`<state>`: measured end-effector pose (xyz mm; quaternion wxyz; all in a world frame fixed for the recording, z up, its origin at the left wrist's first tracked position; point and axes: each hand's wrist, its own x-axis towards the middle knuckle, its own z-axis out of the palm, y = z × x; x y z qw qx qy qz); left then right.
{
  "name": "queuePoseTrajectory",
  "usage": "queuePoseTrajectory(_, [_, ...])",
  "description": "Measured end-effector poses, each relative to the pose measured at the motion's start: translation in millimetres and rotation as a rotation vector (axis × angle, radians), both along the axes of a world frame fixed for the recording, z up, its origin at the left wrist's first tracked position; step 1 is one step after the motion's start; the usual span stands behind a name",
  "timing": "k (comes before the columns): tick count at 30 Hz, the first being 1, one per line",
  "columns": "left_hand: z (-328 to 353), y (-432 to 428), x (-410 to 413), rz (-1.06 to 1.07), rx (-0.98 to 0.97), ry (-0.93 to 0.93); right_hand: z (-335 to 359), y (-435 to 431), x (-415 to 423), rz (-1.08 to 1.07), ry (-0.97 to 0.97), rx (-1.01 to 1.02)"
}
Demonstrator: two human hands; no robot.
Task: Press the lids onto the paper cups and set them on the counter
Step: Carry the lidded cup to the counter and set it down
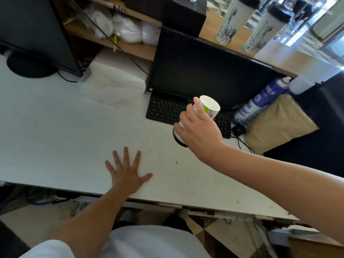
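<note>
My right hand [200, 130] grips a white printed paper cup [209, 108], held tilted in the air above the white desk [55, 127], in front of the keyboard. A black lid [177, 139] sits on the cup's lower end, and the white bottom points up and away. My left hand [126, 169] lies flat on the desk near its front edge, fingers spread, holding nothing. Two tall white lidded cups [229, 19] [264, 28] stand on the raised wooden counter [290, 60] at the back right.
A black monitor [204, 71] and keyboard [163, 108] stand behind the cup. A second monitor [33, 30] is at the left. White plastic bags [113, 81] lie between them. A blue spray can [260, 101] and a brown paper package [277, 123] are at the right.
</note>
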<state>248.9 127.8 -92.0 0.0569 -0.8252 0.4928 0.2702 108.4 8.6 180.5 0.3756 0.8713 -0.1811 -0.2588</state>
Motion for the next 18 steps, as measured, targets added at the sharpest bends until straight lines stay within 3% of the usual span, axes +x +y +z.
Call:
queuePoseTrajectory(5, [2, 0, 0, -0.002, 0.006, -0.001, -2, 3, 2, -0.028, -0.044, 0.014])
queuePoseTrajectory(9, [1, 1, 1, -0.002, 0.002, 0.007, 4, -9, -7, -0.21, -0.267, 0.133])
queuePoseTrajectory(12, [0, 1, 1, -0.002, -0.007, 0.005, 5, -25, -23, -0.424, -0.718, 0.379])
queuePoseTrajectory(18, [2, 1, 3, -0.019, 0.026, -0.012, -2, -41, -51, -0.847, -1.651, 1.125])
